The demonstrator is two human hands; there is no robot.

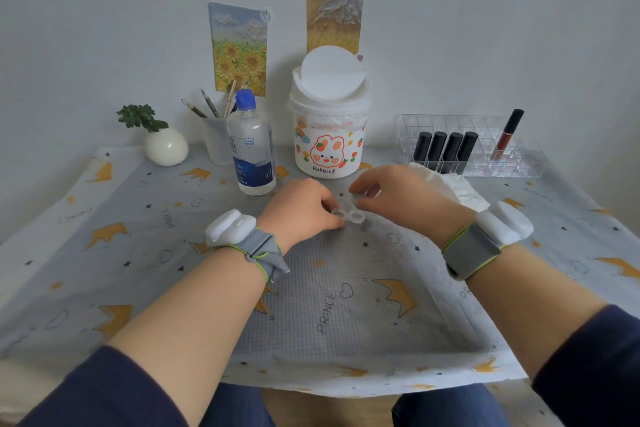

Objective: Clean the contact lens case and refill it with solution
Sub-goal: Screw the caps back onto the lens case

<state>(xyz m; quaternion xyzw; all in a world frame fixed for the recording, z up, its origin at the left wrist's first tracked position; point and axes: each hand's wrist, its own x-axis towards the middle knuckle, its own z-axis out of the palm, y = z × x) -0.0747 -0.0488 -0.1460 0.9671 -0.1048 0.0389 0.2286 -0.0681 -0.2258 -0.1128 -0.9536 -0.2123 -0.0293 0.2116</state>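
Grip on the contact lens case [349,216] comes from the left hand [301,208], whose fingertips pinch the case's left end and hold it low and about level over the table [346,305]; whether it touches the patterned cloth I cannot tell. The right hand [398,199] hovers just above the case's right well. Its thumb and fingers are curled in a narrow pinch round what looks like a small clear cap [358,197], too faint to be sure of. The step in hand is probably opening the case for emptying and cleaning. To do it well, the left pinch should sit at the edge, clear of the wells, and hold the case level so that no old liquid spills onto the cloth. The cap is best set down rim up, near at hand. A white tissue [460,189] lies just behind the right wrist for wiping. The rabbit-printed bin [329,135] stands just beyond both hands for waste. The solution bottle [252,149], blue top closed, stands upright left of the bin, within reach for the refill.
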